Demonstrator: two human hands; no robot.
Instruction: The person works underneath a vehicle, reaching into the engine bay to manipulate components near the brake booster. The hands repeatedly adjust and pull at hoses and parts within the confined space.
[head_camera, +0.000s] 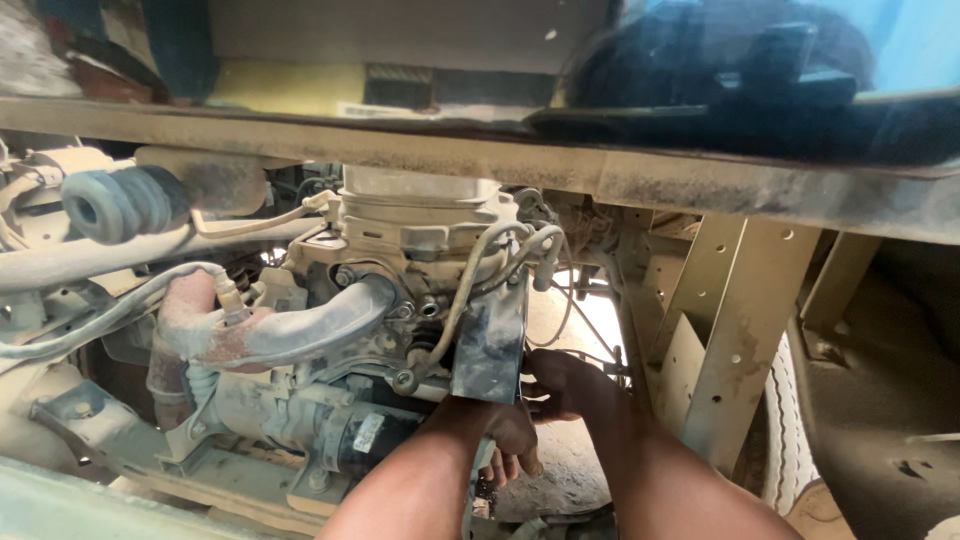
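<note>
While both arms are reaching up from the near edge under the dusty engine, the left hand (512, 440) is hanging just below the dark metal bracket (488, 350), its fingers drooping loosely curled and gripping nothing that shows. The bracket is sitting at the middle of the scene, bolted to the engine block (420, 240) beneath a bundle of pale hoses (480, 270). It looks like stiff, heavy plate, gritty rather than slippery, and its lower edge seems the surest place to grasp, since the face is flat and offers no purchase. To the right, the right hand (560, 385) is tucking in behind the bracket's right edge, near a thin cable (590, 355). Its fingertips are hidden, so I cannot tell whether they are pinching a fastener or merely pressing. Further right, the perforated frame rail (730, 340) is blocking the space beyond, and the bracket's rear side and its bolts are not showing at all.
</note>
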